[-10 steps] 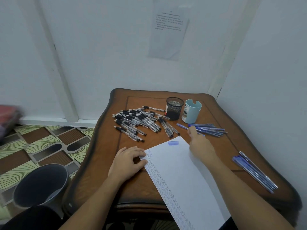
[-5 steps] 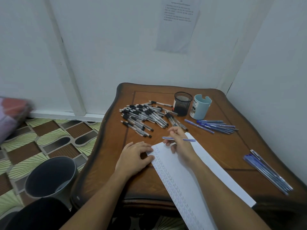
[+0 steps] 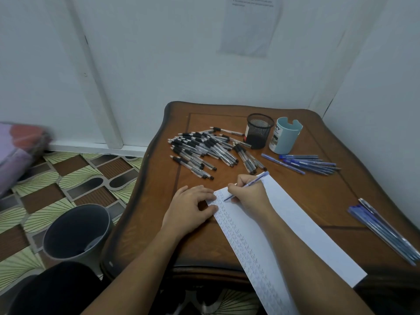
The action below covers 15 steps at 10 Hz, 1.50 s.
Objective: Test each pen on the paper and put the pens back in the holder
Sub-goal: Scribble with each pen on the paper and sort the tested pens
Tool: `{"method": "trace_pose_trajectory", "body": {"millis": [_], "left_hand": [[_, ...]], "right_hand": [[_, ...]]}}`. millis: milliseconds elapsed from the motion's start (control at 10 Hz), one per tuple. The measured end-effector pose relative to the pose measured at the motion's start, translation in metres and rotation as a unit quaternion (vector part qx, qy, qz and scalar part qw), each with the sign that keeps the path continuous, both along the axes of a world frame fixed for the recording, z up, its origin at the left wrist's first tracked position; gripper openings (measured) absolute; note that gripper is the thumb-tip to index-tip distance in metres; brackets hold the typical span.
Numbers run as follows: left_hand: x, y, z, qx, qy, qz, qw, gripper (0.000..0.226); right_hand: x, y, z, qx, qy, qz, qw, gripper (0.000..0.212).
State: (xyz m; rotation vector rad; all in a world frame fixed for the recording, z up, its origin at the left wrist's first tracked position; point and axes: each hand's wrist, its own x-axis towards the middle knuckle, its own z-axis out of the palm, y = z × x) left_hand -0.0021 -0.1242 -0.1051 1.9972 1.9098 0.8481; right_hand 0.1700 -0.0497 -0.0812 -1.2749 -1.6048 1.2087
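Blue pen (image 3: pixel 246 186) slants in the right hand (image 3: pixel 250 196), tip on the paper (image 3: pixel 295 223), a long white sheet with scribbles down its left margin. Black pens (image 3: pixel 204 151) are heaped far-left. Blue pens (image 3: pixel 304 163) lie before the empty mesh holder (image 3: pixel 259 130) and pale holder (image 3: pixel 285 136).

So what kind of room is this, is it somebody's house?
Probably a corner of a home, not an office: a carved wooden table against plain white walls, a patterned floor and a dark bin beside it. The right hand holds a blue pen to the paper.
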Motion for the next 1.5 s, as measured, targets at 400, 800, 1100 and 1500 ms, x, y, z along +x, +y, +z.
{"method": "trace_pose_trajectory", "body": {"millis": [400, 800, 1100, 1500], "left_hand": [[-0.0003, 0.0012, 0.0, 0.003, -0.014, 0.002, 1.0, 0.032], [-0.0001, 0.0001, 0.0038, -0.007, -0.025, 0.002, 1.0, 0.032], [-0.0003, 0.0002, 0.0027, -0.008, -0.027, 0.003, 1.0, 0.032], [-0.0006, 0.0005, 0.0029, -0.01, -0.027, 0.002, 1.0, 0.032]], "right_hand": [[0.0028, 0.0018, -0.0063, 0.008, -0.011, 0.013, 1.0, 0.039], [0.0025, 0.0019, -0.0072, 0.001, -0.01, 0.017, 1.0, 0.034], [0.0032, 0.0013, -0.0077, 0.002, -0.013, 0.008, 1.0, 0.035], [0.0036, 0.0029, -0.0094, 0.002, -0.007, 0.002, 1.0, 0.034]]}}
